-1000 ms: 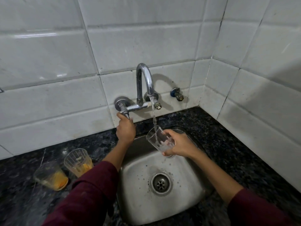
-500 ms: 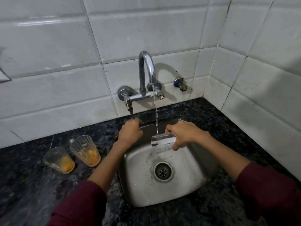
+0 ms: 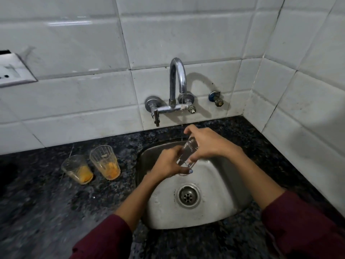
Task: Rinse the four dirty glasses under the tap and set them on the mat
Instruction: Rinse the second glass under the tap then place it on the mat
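A clear glass [image 3: 187, 155] is tilted over the steel sink [image 3: 220, 208], mouth down toward the left. My right hand [image 3: 209, 143] grips its upper part and my left hand [image 3: 167, 163] holds its lower end, fingers curled round the rim. The chrome tap [image 3: 177, 85] on the wall lets only a thin trickle fall behind my right hand. Two dirty glasses with orange residue stand on the dark counter left of the sink: one tilted [image 3: 77, 169], one upright [image 3: 105, 161]. No mat is in view.
A small valve [image 3: 216, 99] sticks out of the tiles right of the tap. A white wall socket [image 3: 13, 73] is at the far left. White tiled walls close the back and the right side. The drain [image 3: 188, 196] sits mid-sink.
My left hand left the tap handle and came to the glass. The water went from a full stream to a trickle. The glass was tipped mouth down over the sink.
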Available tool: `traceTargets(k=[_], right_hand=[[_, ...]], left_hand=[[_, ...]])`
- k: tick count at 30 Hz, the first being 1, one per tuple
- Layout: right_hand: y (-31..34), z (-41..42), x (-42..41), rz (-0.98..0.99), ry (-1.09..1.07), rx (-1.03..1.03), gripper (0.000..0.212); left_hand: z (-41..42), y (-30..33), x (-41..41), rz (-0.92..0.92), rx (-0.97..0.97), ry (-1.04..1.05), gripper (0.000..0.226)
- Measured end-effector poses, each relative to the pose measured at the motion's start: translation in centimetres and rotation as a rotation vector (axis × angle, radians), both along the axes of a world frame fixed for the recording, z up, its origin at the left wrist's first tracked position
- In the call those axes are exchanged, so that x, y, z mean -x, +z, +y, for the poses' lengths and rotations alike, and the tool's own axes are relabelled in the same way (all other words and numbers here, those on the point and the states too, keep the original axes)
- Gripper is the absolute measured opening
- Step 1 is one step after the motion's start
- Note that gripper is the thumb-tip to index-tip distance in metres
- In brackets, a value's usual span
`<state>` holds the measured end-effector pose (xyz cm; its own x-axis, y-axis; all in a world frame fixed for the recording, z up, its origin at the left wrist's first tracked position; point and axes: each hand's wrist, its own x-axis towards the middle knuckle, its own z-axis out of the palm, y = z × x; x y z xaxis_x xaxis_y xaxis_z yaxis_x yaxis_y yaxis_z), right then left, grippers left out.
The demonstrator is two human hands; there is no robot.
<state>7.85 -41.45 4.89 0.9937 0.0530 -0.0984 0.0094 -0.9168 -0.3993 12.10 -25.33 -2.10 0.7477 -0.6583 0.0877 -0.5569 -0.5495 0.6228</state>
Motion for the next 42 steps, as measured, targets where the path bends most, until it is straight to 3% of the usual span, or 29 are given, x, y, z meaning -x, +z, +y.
traceTargets(k=[2,4,6,12,18,23,27,30,33,36,42], right_hand=[[-1.7,0.5,0.6,-0.145,-0.112,-0.342,0.096],[-4.2,2.0,1.4,-0.254,-0.276,-0.761,0.089],[-6.7,3.7,1.7,-0.273,-0.379,-0.965,0.077],[-7.8,7.4,-0.3,-0.302,-0.403,-0.886,0.067],[-3.2,14.3,-4.7,-0.300,-0.207,-0.887,0.068],[0.9,25.0,-9.7,-0.271,-0.004,-0.887,0.074],[1.9,36.6,-14.7,-0.193,0.156,-0.858,0.072],[1.2,45.7,-18.8,-0.124,0.233,-0.782,0.077],[0.3,52.9,-21.9,-0.045,0.298,-0.686,0.073],[-1.4,59.6,-24.7,0.013,0.348,-0.645,0.074],[-5.0,67.4,-29.3,-0.010,0.300,-0.630,0.080]], left_hand=[[0.4,-0.8,0.4,0.038,0.108,0.110,0.054],[0.8,-1.5,1.0,0.087,0.207,0.215,0.056],[1.1,-2.0,1.6,0.112,0.274,0.282,0.052],[4.3,-2.1,1.5,0.194,0.315,0.311,0.057],[13.7,1.2,-0.5,0.261,0.372,0.331,0.069],[27.1,3.7,-1.0,0.178,0.391,0.502,0.035],[39.0,1.8,-1.8,0.122,0.194,0.864,0.030],[47.2,-1.1,-2.9,0.319,-0.110,1.056,0.048],[52.3,-3.7,-3.7,0.524,-0.311,1.073,0.076],[55.9,-6.1,-4.8,0.546,-0.385,1.138,0.096],[59.4,-8.6,-6.4,0.506,-0.420,1.159,0.101]])
